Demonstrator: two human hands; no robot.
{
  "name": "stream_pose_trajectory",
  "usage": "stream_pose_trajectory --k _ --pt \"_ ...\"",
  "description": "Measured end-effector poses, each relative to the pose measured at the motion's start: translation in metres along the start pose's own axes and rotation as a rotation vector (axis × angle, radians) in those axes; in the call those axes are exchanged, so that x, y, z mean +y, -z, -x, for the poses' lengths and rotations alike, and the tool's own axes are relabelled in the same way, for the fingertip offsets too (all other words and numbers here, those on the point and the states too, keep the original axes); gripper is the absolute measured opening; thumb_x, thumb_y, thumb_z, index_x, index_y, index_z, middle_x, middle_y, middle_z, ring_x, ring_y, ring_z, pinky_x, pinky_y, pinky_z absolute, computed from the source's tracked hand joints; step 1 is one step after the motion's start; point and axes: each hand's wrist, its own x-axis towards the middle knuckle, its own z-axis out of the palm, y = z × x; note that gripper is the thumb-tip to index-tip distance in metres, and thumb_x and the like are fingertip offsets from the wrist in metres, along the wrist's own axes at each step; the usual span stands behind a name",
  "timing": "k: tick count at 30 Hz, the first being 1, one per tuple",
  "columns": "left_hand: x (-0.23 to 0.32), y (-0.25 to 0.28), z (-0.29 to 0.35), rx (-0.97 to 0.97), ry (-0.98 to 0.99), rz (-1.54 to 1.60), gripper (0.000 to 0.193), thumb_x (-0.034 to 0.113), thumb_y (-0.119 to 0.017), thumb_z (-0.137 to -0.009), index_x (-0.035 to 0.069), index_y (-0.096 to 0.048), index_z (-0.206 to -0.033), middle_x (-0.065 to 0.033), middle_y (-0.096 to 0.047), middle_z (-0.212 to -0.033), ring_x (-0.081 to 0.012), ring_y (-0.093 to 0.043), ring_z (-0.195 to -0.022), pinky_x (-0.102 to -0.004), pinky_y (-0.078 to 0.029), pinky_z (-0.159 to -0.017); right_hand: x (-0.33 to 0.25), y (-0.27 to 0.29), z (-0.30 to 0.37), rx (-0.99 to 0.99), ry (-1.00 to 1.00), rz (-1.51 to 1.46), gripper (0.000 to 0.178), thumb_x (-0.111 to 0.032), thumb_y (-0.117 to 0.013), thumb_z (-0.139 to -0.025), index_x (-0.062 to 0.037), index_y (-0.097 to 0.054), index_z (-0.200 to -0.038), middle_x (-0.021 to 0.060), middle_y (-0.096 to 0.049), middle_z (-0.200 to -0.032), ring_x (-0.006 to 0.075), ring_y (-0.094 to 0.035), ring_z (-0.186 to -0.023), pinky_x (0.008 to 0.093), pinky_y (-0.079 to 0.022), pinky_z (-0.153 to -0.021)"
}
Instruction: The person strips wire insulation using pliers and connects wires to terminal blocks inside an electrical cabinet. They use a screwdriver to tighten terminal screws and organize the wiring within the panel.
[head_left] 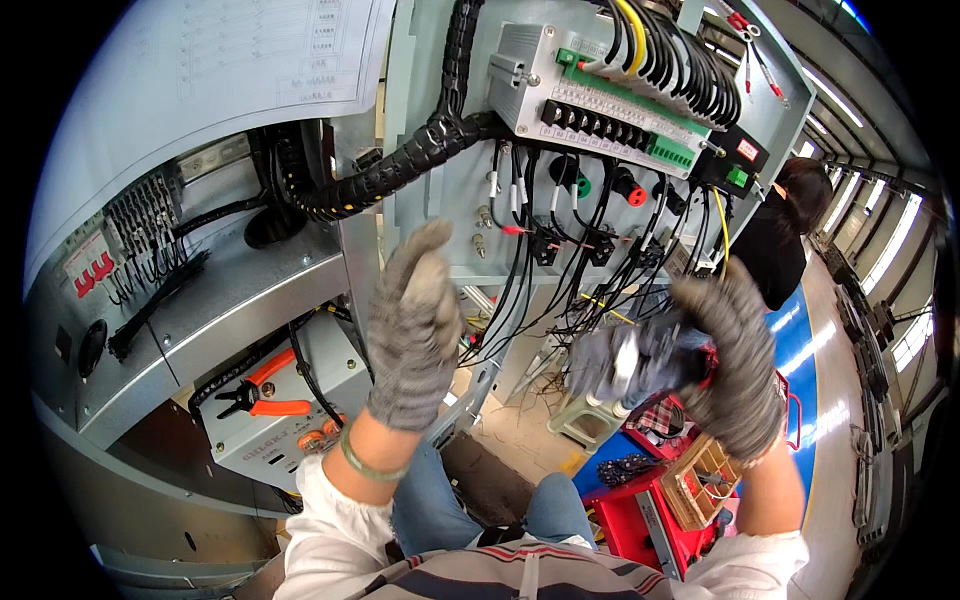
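Observation:
My left hand (413, 335), in a grey knit glove, is raised in front of the open cabinet door with its fingers stretched upward and nothing visible in it. My right hand (735, 360), gloved alike, is raised at the right below the loose wire ends. Motion smears its fingers, and a blurred grey and white shape beside it cannot be made out. Between and above the hands, a bundle of thin black wires (520, 290) hangs from the door panel (425, 180). A silver terminal module (520, 75) with green and black terminal blocks is mounted above.
Orange-handled wire strippers (270, 390) lie on a grey box (330, 370) at left. A paper drawing (200, 80) covers the upper left. Black cable ties (160, 300) lie on the cabinet ledge. A red toolbox (625, 520) with a wooden tray stands lower right. Another person (785, 235) is beyond the door.

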Motion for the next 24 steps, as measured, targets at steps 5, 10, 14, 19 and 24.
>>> stream_pose_trajectory --k 5,10,14,19,24 --pt "-0.058 0.005 0.088 0.187 0.609 0.602 0.031 0.025 -0.053 -0.092 0.007 -0.05 -0.118 0.0033 -0.044 -0.061 -0.0081 -0.041 -0.043 -0.0229 -0.037 -0.035 -0.015 -0.068 0.077 -0.271 -0.176 -0.394 0.05 -0.003 -0.067 -0.055 -0.0059 -0.058 -0.104 0.0146 -0.058 -0.092 0.0337 -0.057 -0.088 0.0436 -0.047 -0.076" --pt "-0.095 -0.007 0.138 0.492 0.74 0.481 0.046 0.033 -0.052 -0.092 0.0 -0.045 -0.124 -0.0112 -0.056 -0.104 -0.0205 -0.055 -0.095 -0.0327 -0.047 -0.082 -0.042 -0.129 0.124 -0.222 -0.503 -0.733 0.036 -0.011 -0.067 -0.069 -0.0009 -0.055 -0.101 0.0171 -0.057 -0.083 0.0348 -0.058 -0.076 0.038 -0.047 -0.069" --pt "-0.1 -0.004 0.145 0.459 0.689 0.636 0.054 0.037 -0.043 -0.094 -0.002 -0.039 -0.131 -0.019 -0.044 -0.132 -0.0295 -0.042 -0.123 -0.0405 -0.031 -0.107 -0.057 -0.152 0.13 -0.236 -0.69 -0.922 0.026 -0.016 -0.064 -0.078 -0.0009 -0.054 -0.096 0.0144 -0.057 -0.074 0.0261 -0.058 -0.066 0.0323 -0.045 -0.06" --pt "-0.112 -0.007 0.148 0.524 0.69 0.619 0.057 0.043 -0.032 -0.096 0.0 -0.037 -0.133 -0.0189 -0.043 -0.133 -0.0317 -0.039 -0.126 -0.0438 -0.027 -0.109 -0.062 -0.163 0.13 -0.319 -0.725 -0.938 0.034 -0.007 -0.072 -0.071 -0.0035 -0.054 -0.099 0.0066 -0.061 -0.081 0.0168 -0.059 -0.074 0.0292 -0.048 -0.068" --pt "-0.111 -0.017 0.142 0.422 0.583 0.476 0.055 0.04 -0.034 -0.096 0.001 -0.036 -0.134 -0.0182 -0.044 -0.133 -0.031 -0.04 -0.125 -0.0435 -0.027 -0.109 -0.065 -0.168 0.133 -0.328 -0.719 -0.864 0.031 -0.008 -0.071 -0.071 -0.0037 -0.055 -0.097 0.0064 -0.062 -0.08 0.017 -0.061 -0.071 0.029 -0.049 -0.065"
